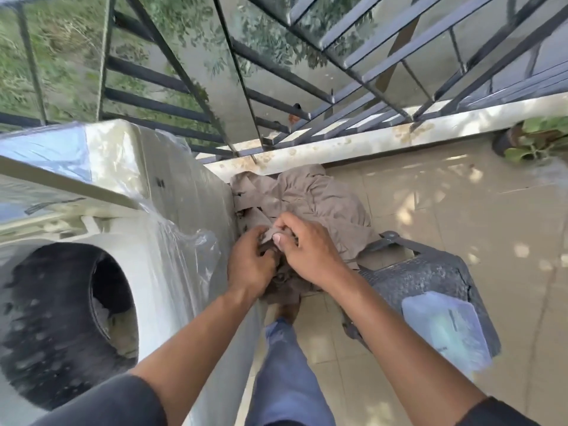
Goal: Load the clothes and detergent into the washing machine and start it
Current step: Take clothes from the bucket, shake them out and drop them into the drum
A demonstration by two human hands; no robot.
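Observation:
A top-loading washing machine point(172, 216) wrapped in clear plastic stands at the left, its lid up and its dark drum point(70, 321) open with some cloth inside. A heap of beige clothes point(310, 198) lies on the floor to the right of the machine. My left hand point(249, 262) and my right hand point(304, 244) are together above the heap, both gripping a fold of the beige cloth between fingers and thumb. A pale blue detergent pouch point(445, 333) lies on a grey stool.
The grey stool point(430, 278) stands right of my legs. A low wall point(338, 146) with black metal railing point(276, 96) runs behind the heap. A potted plant point(534, 139) sits at the far right on the tiled floor point(445, 210).

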